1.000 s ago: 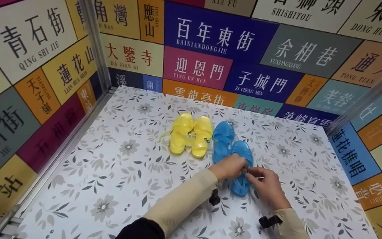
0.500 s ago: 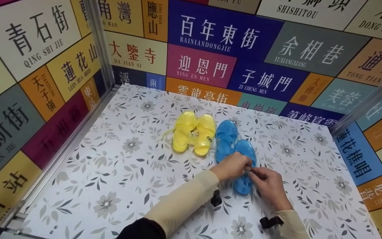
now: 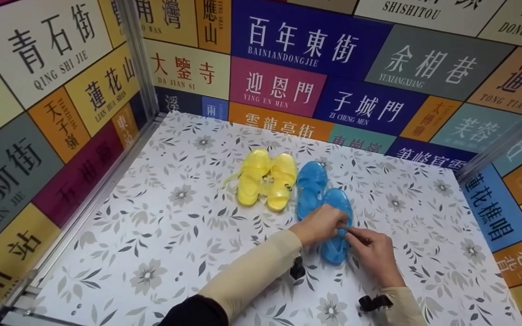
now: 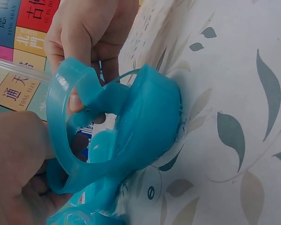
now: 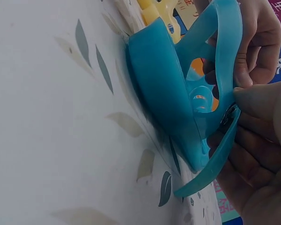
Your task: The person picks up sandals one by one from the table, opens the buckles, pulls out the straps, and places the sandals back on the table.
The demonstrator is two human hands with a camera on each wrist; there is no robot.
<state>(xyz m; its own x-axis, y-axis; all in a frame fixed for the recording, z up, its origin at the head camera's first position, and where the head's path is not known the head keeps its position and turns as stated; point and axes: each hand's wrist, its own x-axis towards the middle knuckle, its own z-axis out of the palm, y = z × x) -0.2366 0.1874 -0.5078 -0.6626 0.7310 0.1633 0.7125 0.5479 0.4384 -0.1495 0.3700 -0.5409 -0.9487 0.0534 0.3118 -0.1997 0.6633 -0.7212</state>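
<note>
In the head view a pair of blue jelly sandals lies on the floral surface, the left sandal (image 3: 311, 174) slightly ahead of the right sandal (image 3: 335, 252). Both hands meet over the right sandal's ankle strap. My left hand (image 3: 321, 224) pinches the strap from the left; my right hand (image 3: 375, 253) pinches it at the outer side. A small metal buckle (image 5: 228, 116) shows at my right fingertips in the right wrist view, with the loose strap end (image 5: 203, 178) hanging below. The left wrist view shows the heel (image 4: 154, 110) standing on the surface, the strap looped up between both hands.
A pair of yellow sandals (image 3: 252, 176) lies left of the blue ones, one strap sticking out sideways. Coloured sign-printed panels (image 3: 279, 86) wall the back and sides. A metal rail (image 3: 84, 217) runs along the left edge of the floral surface (image 3: 184, 253).
The camera view has shifted slightly. Both hands stay at the blue sandal's strap, with the right fingers drawn a little to the right of the left ones.
</note>
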